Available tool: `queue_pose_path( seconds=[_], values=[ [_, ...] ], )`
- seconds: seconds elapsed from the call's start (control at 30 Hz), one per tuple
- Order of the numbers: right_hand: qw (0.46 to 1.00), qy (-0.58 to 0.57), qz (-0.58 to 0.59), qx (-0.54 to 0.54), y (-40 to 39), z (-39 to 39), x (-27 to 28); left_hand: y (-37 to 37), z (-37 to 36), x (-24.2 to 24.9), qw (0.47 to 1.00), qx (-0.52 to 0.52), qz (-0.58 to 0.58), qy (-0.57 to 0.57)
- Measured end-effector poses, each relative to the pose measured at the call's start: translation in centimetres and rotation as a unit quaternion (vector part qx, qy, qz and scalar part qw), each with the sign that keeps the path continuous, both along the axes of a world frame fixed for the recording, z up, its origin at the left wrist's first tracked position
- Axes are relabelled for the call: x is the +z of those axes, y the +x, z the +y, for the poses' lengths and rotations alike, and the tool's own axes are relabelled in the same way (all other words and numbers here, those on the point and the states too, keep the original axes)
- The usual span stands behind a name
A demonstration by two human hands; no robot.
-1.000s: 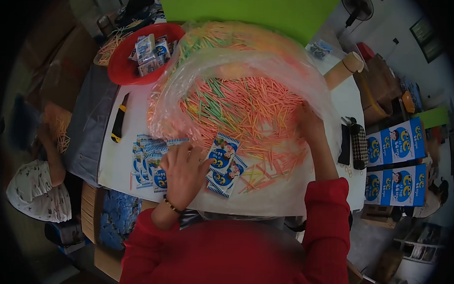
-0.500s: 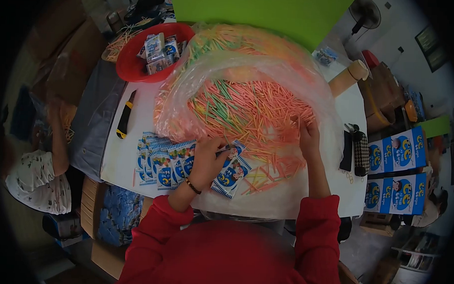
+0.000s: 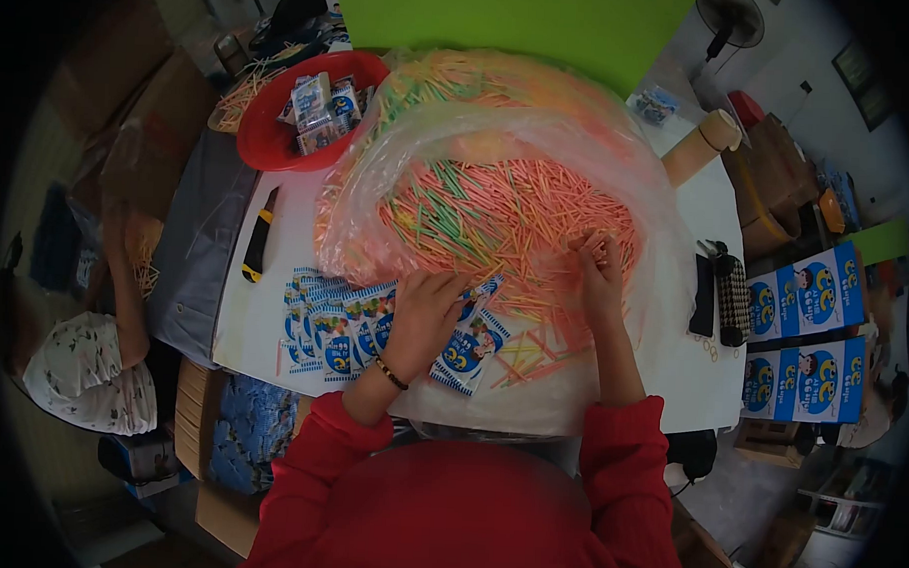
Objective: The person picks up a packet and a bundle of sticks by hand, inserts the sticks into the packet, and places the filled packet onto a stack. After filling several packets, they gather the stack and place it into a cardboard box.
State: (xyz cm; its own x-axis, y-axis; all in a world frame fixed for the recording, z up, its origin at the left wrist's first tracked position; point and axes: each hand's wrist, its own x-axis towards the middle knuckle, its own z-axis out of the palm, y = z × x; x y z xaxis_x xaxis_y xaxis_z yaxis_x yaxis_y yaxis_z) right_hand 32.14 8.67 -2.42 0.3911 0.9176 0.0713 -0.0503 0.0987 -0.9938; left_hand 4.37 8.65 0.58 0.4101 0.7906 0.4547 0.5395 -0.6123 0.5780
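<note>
A large clear plastic bag lies open on the white table, full of thin pink, green and yellow sticks. My left hand, with a dark bracelet at its wrist, is closed over the small blue-and-white packets at the front of the bag, its fingers pinched on a packet edge. My right hand is closed around a few pink sticks at the right side of the pile. Loose sticks lie between the hands, beside a flat packet.
A red bowl of wrapped packs stands at the back left, with a yellow-black cutter before it. A brown roll, a checkered pouch and blue boxes are at right. Another person's arm is at far left.
My right hand has drawn slightly left, its fingers now curled around sticks. My left hand has shifted a little right over the packets. The whole view has moved slightly.
</note>
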Motion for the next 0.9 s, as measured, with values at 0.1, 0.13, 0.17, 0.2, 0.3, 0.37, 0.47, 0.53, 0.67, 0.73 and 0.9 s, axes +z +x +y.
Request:
queue_pose_path(
  seconds=[0.1, 0.13, 0.17, 0.2, 0.3, 0.37, 0.47, 0.53, 0.67, 0.73, 0.9],
  values=[
    [0.992, 0.0, -0.118, 0.04, -0.5, -0.4, -1.1, -0.2, 0.5, -0.7, 0.999, -0.015, 0.011, 0.037],
    [0.992, 0.003, -0.119, 0.039, -0.3, -0.3, -1.3, -0.3, 0.6, -0.9, 0.997, -0.027, -0.055, -0.05],
    [0.996, -0.004, -0.075, 0.051, 0.0, -0.3, -1.5, -0.3, 0.6, -1.1, 0.982, -0.038, -0.12, -0.138],
    [0.997, -0.013, -0.03, 0.064, 0.0, -0.4, -1.3, -0.4, 0.6, -1.1, 0.982, -0.038, -0.12, -0.139],
    [0.998, 0.021, 0.057, 0.022, 0.6, -0.4, -0.3, -0.5, 0.5, -1.0, 0.994, -0.02, -0.058, -0.095],
    [0.997, 0.011, 0.063, 0.039, 0.3, -0.7, -0.5, -0.6, 0.5, -0.9, 0.998, -0.004, -0.017, -0.067],
    [0.998, 0.016, 0.035, 0.048, 0.4, -1.2, -1.6, -0.6, 0.5, -0.6, 0.999, 0.013, 0.044, -0.021],
    [0.998, 0.026, 0.001, 0.048, 0.0, -1.2, -0.8, -0.3, 0.3, 0.1, 0.987, 0.079, 0.136, 0.039],
    [0.994, 0.044, 0.103, -0.01, -0.3, -1.8, 1.4, -1.1, 0.8, 2.0, 0.963, 0.161, 0.144, 0.163],
    [0.997, 0.05, 0.051, -0.007, -0.6, -2.4, 1.1, -1.5, 0.9, 2.2, 0.99, 0.097, 0.019, 0.097],
    [0.998, -0.043, 0.039, 0.035, -1.0, -2.6, 0.3, -2.0, -0.3, 0.0, 0.877, -0.062, -0.327, -0.347]
  ],
)
